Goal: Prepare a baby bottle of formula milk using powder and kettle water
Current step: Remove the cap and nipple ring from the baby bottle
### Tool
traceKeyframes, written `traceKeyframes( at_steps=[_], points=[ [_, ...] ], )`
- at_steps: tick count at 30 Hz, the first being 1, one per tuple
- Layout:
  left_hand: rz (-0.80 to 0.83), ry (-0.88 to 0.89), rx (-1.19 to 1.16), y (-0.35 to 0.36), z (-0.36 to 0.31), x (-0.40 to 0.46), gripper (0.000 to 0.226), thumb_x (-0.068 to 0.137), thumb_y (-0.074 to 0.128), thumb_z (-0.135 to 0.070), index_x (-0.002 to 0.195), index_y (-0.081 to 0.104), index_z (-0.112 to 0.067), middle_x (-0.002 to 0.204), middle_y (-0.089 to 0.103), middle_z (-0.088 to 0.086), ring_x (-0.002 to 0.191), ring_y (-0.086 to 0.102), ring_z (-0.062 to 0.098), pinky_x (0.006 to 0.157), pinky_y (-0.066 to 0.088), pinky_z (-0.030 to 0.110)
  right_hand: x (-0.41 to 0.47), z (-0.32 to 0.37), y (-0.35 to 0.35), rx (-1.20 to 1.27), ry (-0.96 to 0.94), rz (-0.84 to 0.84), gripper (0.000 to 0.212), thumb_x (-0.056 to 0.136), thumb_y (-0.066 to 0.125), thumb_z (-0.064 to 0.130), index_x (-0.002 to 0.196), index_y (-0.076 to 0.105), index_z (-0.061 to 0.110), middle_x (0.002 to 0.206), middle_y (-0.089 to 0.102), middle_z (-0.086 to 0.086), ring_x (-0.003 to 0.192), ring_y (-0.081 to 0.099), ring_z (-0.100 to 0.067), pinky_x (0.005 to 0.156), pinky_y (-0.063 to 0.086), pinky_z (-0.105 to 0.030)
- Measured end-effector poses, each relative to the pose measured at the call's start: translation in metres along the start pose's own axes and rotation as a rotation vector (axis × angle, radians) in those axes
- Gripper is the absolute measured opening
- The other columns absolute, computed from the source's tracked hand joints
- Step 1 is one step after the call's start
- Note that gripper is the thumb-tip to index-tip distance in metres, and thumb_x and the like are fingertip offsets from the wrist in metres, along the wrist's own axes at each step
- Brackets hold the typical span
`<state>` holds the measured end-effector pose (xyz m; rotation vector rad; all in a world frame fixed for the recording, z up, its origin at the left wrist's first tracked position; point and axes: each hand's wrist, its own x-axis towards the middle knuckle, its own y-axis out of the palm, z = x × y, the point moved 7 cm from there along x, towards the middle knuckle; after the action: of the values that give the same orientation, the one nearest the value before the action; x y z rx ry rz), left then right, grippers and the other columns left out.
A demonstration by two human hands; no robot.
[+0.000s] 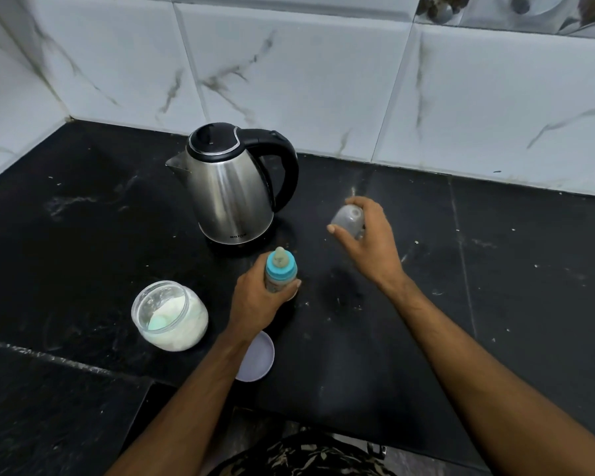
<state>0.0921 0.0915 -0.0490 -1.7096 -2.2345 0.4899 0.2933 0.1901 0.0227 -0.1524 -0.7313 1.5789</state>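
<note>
The baby bottle point(281, 271) stands straight up in the middle of the frame, left hand point(258, 300) wrapped tight around it. To its right, the right hand point(366, 237) grips the clear cap point(347, 217), away from the teat

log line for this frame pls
left hand: grips baby bottle, teat on | right hand: holds clear cap | powder jar: open | kettle: closed

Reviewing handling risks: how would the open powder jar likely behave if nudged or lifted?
The powder jar looks squat and rounded, so it probably resists tipping. It has no lid on, so a hard shove might spill powder. Its clear, smooth wall may be somewhat slippery.
</note>
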Motion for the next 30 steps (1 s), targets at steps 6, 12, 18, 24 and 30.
traceKeyframes(
  at_steps=[6,12,18,24,30],
  points=[
    [0.0,0.025,0.017,0.001,-0.001,0.0,0.064,0.077,0.084,-0.028,0.132,0.054,-0.018,0.12,0.063,-0.009,0.108,0.061,0.005,0.095,0.049,0.02,-0.03,-0.074,-0.008,-0.119,0.21,0.037,0.052,0.083,0.076,0.035,0.125,0.051,0.018,0.121,0.049,0.004,0.111,0.049,-0.014,0.093,0.043,-0.029],
    [-0.021,0.019,0.021,0.0,-0.002,-0.003,0.065,0.076,0.085,-0.026,0.133,0.054,-0.017,0.122,0.063,-0.006,0.11,0.06,0.008,0.095,0.049,0.022,-0.047,-0.09,-0.005,-0.2,0.264,0.055,0.052,0.084,0.074,0.036,0.127,0.05,0.019,0.125,0.051,-0.002,0.116,0.047,-0.022,0.099,0.045,-0.045],
    [-0.022,0.01,0.024,0.001,-0.001,-0.004,0.066,0.077,0.084,-0.026,0.134,0.054,-0.015,0.126,0.064,-0.003,0.115,0.061,0.011,0.099,0.051,0.028,-0.05,-0.086,-0.004,-0.184,0.285,0.058,0.074,0.081,0.076,0.041,0.141,0.038,0.02,0.139,0.042,-0.002,0.129,0.038,-0.019,0.11,0.036,-0.044],
    [-0.019,-0.019,-0.009,0.002,-0.002,-0.004,0.062,0.077,0.085,-0.027,0.131,0.054,-0.024,0.118,0.064,-0.013,0.11,0.062,0.006,0.097,0.052,0.027,-0.053,0.002,0.008,-0.033,-0.044,-0.061,0.059,0.086,0.073,0.037,0.134,0.049,0.012,0.132,0.051,-0.001,0.124,0.047,-0.014,0.107,0.039,-0.033],
    [-0.039,-0.025,0.11,0.001,0.003,-0.002,0.052,0.083,0.078,-0.028,0.129,0.055,-0.026,0.111,0.066,-0.016,0.102,0.067,0.007,0.087,0.056,0.028,-0.059,0.054,0.083,0.083,0.009,0.311,0.065,0.086,0.07,0.042,0.141,0.045,0.017,0.138,0.053,0.002,0.125,0.05,-0.011,0.107,0.041,-0.03]
  ],
)
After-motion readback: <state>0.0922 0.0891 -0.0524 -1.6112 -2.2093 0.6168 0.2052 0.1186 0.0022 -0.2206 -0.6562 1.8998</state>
